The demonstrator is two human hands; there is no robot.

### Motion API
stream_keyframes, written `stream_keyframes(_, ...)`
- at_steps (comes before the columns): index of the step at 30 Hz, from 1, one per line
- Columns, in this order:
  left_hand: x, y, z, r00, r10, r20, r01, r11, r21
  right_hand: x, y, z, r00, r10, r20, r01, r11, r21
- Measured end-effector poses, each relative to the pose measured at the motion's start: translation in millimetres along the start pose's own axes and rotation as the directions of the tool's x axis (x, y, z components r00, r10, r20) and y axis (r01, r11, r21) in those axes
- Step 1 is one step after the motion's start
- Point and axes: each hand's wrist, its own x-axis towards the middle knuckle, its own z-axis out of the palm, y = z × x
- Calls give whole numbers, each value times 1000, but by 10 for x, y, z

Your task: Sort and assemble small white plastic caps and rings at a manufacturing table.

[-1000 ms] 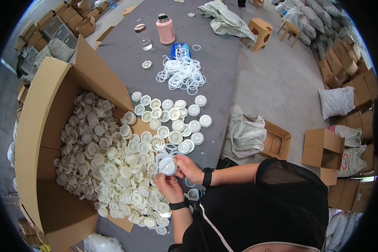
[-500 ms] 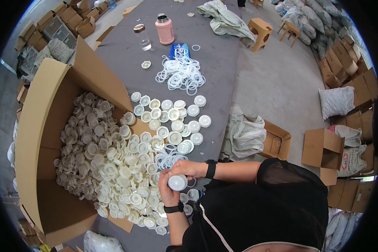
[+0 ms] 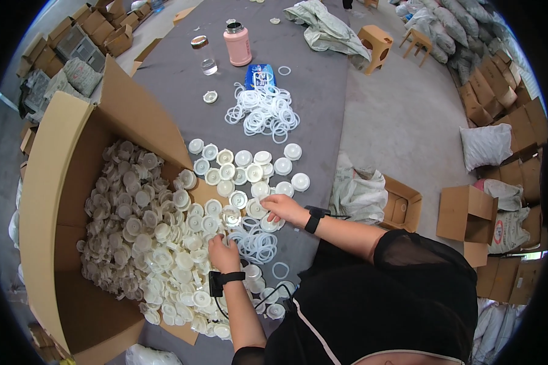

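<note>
The right hand is laid with fingers spread, grasping nothing, on a white cap at the near edge of the laid-out rows, while the left hand, curled, grip not discernible, rests just left of the loose rings.

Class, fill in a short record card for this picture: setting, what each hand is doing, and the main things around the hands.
Setting: grey table in a storeroom
Left hand: resting on white caps spilling from an open cardboard box
Right hand: touching a cap in the laid-out rows of caps
Near hands: clear rings
Far end: ring pile, pink bottle
</note>
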Motion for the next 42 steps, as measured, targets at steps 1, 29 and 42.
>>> stream_keyframes(1, 20, 35, 35, 998, -33, -49, 34, 999, 33, 6, 48, 10, 999, 42, 11, -42, 999, 15)
stream_keyframes(29, -196, -37, 168, 917, -294, 270, 398, 626, -671, 76, 257, 298, 980, 188, 61, -198, 930, 309)
stream_keyframes(42, -616, 531, -217, 945, 93, -314, -245, 837, -490, -368, 215, 480, 894, 167, 415, -406, 693, 596)
